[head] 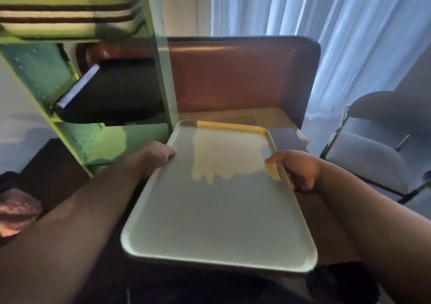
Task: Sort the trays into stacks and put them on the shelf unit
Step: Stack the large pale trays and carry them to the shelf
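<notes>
I hold a pale green tray [219,210] level in front of me with both hands. My left hand [156,156] grips its left edge and my right hand [298,170] grips its right edge, thumbs on the rim. The green shelf unit [161,70] stands to the left. Its upper shelf carries a blurred stack of light trays [70,9]. The shelf below holds a stack of black trays [112,91], tilted with one corner sticking out to the left.
A table [275,117] with a brown upright panel [245,75] sits behind the tray. A grey chair with a dark frame [373,156] stands at the right, and white curtains [326,12] hang at the back.
</notes>
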Demonstrator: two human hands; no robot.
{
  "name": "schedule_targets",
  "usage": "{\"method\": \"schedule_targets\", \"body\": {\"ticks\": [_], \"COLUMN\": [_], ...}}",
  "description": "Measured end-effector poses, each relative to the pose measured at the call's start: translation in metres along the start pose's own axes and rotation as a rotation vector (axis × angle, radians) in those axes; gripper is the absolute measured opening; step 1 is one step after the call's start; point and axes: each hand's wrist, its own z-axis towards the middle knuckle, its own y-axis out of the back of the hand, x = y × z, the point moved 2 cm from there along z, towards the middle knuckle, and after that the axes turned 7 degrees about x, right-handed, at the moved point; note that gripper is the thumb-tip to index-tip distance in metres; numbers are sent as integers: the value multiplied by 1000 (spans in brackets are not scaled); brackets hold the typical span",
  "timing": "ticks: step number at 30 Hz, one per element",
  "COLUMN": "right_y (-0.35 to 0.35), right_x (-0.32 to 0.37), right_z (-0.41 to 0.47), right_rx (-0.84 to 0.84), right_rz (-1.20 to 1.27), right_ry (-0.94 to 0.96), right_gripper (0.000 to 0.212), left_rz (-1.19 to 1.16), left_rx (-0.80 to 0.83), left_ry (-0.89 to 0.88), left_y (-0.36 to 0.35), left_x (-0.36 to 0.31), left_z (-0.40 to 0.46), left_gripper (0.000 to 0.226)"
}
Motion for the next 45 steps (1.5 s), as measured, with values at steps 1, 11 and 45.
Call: {"method": "schedule_targets", "body": {"ticks": [1,11,45], "right_y": [-9,-60,-261], "right_x": [2,4,69], "right_z": [-9,-14,79], "right_rx": [0,323,-54], "right_rz": [-32,-4,22], "right_ry": [-14,22,70], "right_gripper": [77,38,32], "left_rz": [-28,-64,-451], "left_rx": [-17,-98,-144], "left_ry": [11,167,228], "left_y": [1,26,203], "left_x": [5,54,208], "left_z": [-3,-42,65], "left_gripper": [30,34,13]}}
